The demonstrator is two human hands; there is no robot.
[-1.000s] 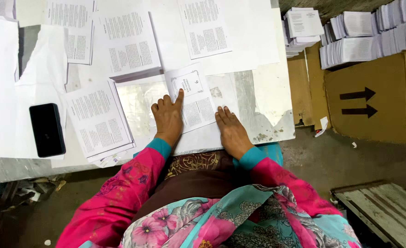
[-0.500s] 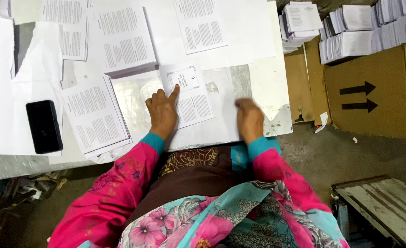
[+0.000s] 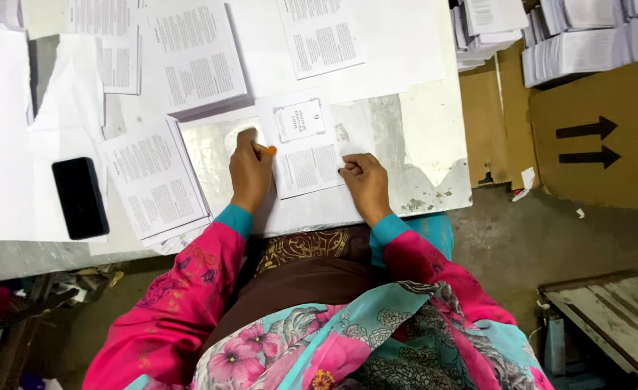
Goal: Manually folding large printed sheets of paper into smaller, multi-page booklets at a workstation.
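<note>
While both hands pinch folded white sheet [image 3: 308, 148], left hand [image 3: 250, 173] grip, right hand [image 3: 366, 184] grip clamped; brown arrow-marked carton [image 3: 600, 137] right.

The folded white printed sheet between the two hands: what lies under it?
Under the folded white printed sheet, a shiny grey worn tabletop shows around its edges. Whether more sheets lie beneath is hidden.
</note>
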